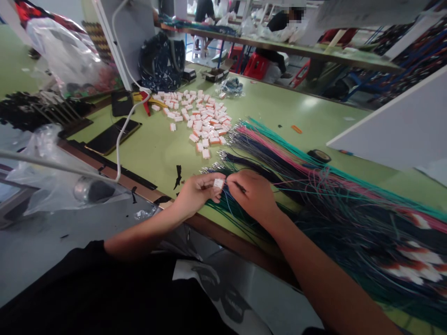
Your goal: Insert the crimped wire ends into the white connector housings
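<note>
My left hand (195, 195) pinches a white connector housing (219, 183) between thumb and fingers, just above the table's near edge. Close on its right, my right hand (253, 193) is closed with the fingertips against a thin wire (228, 200) at the housing's orange side. Whether the wire's end sits inside the housing is too small to tell. Bundles of dark wires (251, 163) with bare metal terminals lie just behind my hands. Pink wires (267, 146) and green wires (279, 137) run alongside them to the right.
Loose white-and-orange housings (206, 116) are heaped beyond my hands. A phone (113, 136), red-and-yellow pliers (145, 100) and a white cable (118, 153) are at left. Black tape (319, 156) lies by the wires. Finished-looking connectors (415, 260) lie at right. Another person (279, 21) sits farther back.
</note>
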The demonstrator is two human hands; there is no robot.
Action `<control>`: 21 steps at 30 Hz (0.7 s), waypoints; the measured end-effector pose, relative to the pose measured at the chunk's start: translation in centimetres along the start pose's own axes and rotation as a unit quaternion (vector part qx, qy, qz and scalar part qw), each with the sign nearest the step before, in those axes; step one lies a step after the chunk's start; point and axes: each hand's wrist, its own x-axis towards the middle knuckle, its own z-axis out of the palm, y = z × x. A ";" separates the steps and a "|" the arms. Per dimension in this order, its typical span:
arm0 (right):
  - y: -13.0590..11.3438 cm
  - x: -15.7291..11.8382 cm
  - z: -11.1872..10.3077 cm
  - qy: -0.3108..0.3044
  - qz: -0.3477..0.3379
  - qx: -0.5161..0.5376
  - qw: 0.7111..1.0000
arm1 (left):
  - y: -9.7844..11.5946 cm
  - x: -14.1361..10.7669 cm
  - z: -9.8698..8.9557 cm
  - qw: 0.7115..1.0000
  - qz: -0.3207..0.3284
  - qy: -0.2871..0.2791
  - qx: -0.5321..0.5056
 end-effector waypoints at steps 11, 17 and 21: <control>-0.1 1.5 0.7 -0.011 0.011 -0.003 1.000 | -0.5 0.5 0.1 0.990 -0.003 0.103 -0.092; -0.6 1.2 -0.1 -0.070 0.035 -0.037 0.996 | -0.7 0.6 0.2 0.987 0.029 0.101 -0.124; -1.0 1.1 -0.8 -0.155 0.080 -0.076 0.982 | -0.5 0.7 -0.1 0.990 0.034 0.089 -0.105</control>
